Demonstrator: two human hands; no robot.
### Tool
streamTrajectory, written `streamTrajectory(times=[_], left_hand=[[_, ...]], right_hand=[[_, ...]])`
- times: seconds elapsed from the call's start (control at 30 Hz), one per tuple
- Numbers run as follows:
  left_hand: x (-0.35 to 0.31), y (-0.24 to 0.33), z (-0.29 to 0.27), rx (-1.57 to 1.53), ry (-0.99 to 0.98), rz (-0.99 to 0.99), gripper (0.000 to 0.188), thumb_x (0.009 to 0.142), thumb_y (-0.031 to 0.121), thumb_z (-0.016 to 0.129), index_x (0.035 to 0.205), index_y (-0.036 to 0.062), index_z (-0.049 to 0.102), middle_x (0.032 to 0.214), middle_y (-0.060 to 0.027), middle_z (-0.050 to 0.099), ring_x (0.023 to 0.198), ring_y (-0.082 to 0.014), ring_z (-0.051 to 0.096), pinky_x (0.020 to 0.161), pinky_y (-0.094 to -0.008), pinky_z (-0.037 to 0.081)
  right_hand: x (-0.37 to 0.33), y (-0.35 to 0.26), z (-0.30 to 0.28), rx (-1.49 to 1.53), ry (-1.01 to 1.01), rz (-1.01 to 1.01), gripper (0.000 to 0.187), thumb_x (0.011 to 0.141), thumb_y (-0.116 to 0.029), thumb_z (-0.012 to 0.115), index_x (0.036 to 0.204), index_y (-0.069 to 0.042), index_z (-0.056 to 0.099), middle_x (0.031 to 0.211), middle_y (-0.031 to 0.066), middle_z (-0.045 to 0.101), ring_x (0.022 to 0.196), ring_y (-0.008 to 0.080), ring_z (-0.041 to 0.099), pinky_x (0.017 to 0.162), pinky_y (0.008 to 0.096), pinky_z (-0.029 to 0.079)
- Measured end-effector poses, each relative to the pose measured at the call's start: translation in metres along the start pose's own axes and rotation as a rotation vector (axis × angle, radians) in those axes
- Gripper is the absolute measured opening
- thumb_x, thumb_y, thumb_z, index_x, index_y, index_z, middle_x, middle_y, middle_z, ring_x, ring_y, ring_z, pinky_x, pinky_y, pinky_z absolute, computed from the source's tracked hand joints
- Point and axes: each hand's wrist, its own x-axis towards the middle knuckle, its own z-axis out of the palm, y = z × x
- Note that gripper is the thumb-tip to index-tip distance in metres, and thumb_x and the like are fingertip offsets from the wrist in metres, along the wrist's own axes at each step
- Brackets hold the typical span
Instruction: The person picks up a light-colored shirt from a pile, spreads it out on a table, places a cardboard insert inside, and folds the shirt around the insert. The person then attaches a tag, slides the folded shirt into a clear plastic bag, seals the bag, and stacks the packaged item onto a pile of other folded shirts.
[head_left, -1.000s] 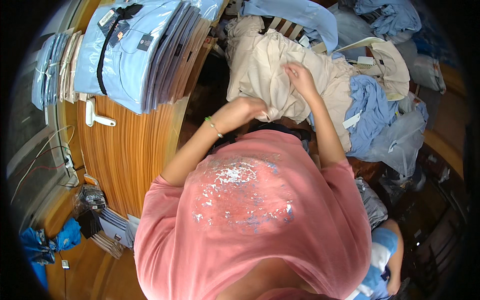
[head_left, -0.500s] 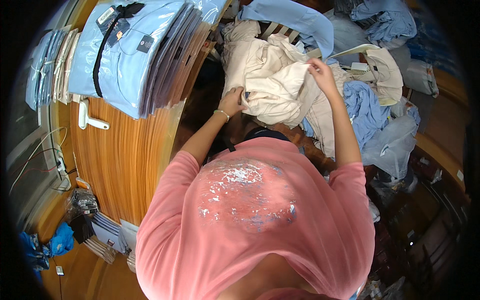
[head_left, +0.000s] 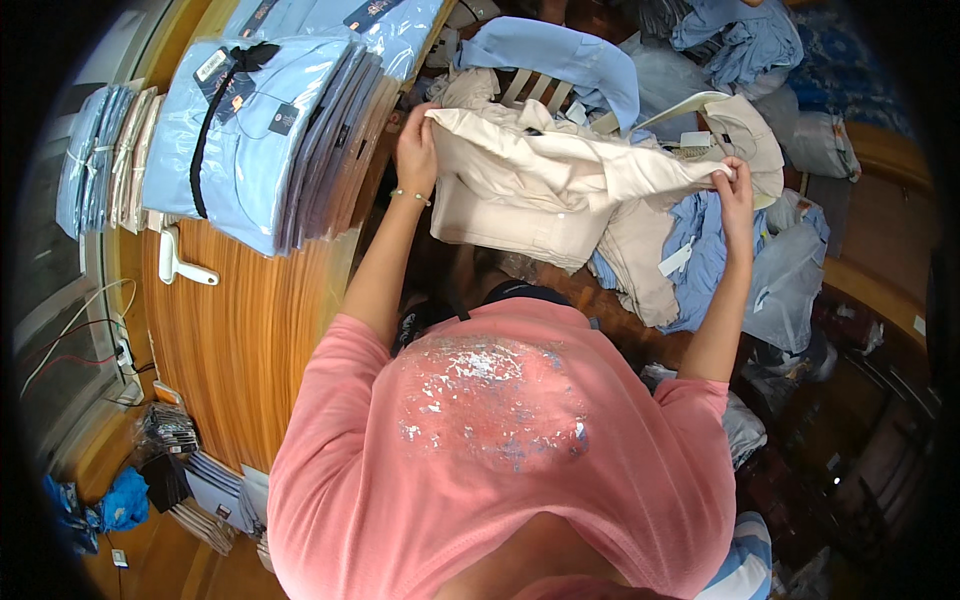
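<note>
A cream shirt [head_left: 530, 190] is stretched sideways between my two hands, its cloth folded and creased, with a small dark label near its upper edge. My left hand [head_left: 416, 150] pinches the upper left corner, close to the stack of packed shirts. On the far right, my right hand [head_left: 733, 185] grips the other end between thumb and fingers. Beneath and behind the held shirt lie another cream garment [head_left: 640, 270], a crumpled blue garment [head_left: 695, 255] with a white tag, and a cream shirt with a collar [head_left: 745, 140].
To my left, bagged blue shirts [head_left: 240, 130] stand stacked on a wood-grain table [head_left: 270, 340], a black cord round them. A white lint roller [head_left: 180, 258] lies nearby. A blue garment [head_left: 560, 55] drapes over a slatted chair back. Clear plastic bags [head_left: 785, 285] lie at the right.
My hands have moved apart, the left up and leftward, the right down and rightward. The bunched cream shirt is now lifted and pulled out wide between them.
</note>
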Motion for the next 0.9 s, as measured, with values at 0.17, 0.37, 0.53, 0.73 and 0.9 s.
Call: streamTrajectory(times=[0.17, 0.37, 0.53, 0.73, 0.9], left_hand=[[0.041, 0.031, 0.012, 0.181, -0.250, 0.083, 0.022, 0.085, 0.013, 0.045, 0.096, -0.0013, 0.058, 0.088, -0.0252, 0.060, 0.085, -0.0347, 0.060, 0.075, -0.0375, 0.045], [0.137, 0.240, -0.021, -0.081, 0.209, 0.605, 0.031, 0.085, 0.009, 0.052, 0.115, -0.0001, 0.055, 0.107, -0.0135, 0.058, 0.103, -0.0207, 0.052, 0.091, -0.0326, 0.038], [0.076, 0.219, -0.002, 0.140, 0.374, 1.189, 0.013, 0.080, 0.008, 0.052, 0.089, -0.0004, 0.057, 0.079, -0.0152, 0.058, 0.075, -0.0281, 0.058, 0.066, -0.0383, 0.045], [-0.118, -0.114, -0.032, 1.036, -1.200, 0.201, 0.020, 0.069, 0.014, 0.061, 0.087, 0.0100, 0.068, 0.085, -0.0170, 0.065, 0.083, -0.0314, 0.064, 0.075, -0.0405, 0.050], [-0.144, 0.023, -0.124, 0.594, -0.788, -0.048, 0.005, 0.070, 0.009, 0.060, 0.070, 0.0065, 0.056, 0.074, -0.0128, 0.062, 0.076, -0.0335, 0.059, 0.066, -0.0425, 0.046]], right_hand=[[0.025, 0.031, -0.046, -0.809, 0.120, -0.234, 0.031, 0.085, -0.022, 0.059, 0.099, 0.005, 0.060, 0.072, 0.0151, 0.060, 0.067, 0.0166, 0.059, 0.066, 0.0295, 0.047], [0.028, -0.145, -0.158, -0.001, 0.898, -0.484, 0.012, 0.087, -0.004, 0.053, 0.095, 0.005, 0.056, 0.083, 0.0116, 0.062, 0.068, 0.0162, 0.061, 0.059, 0.0281, 0.052], [-0.052, -0.146, -0.142, -0.440, 1.292, -0.793, 0.013, 0.081, 0.002, 0.056, 0.092, 0.008, 0.053, 0.084, 0.0172, 0.061, 0.072, 0.0226, 0.061, 0.066, 0.0349, 0.053], [-0.179, 0.150, 0.078, -0.484, -1.029, 0.814, 0.022, 0.081, -0.010, 0.052, 0.100, 0.001, 0.055, 0.075, 0.0124, 0.061, 0.059, 0.0224, 0.062, 0.050, 0.0343, 0.051], [-0.111, 0.118, 0.015, -0.126, -0.627, 0.538, 0.017, 0.084, -0.019, 0.050, 0.093, -0.008, 0.058, 0.066, 0.0017, 0.055, 0.049, 0.0130, 0.053, 0.040, 0.0275, 0.046]])
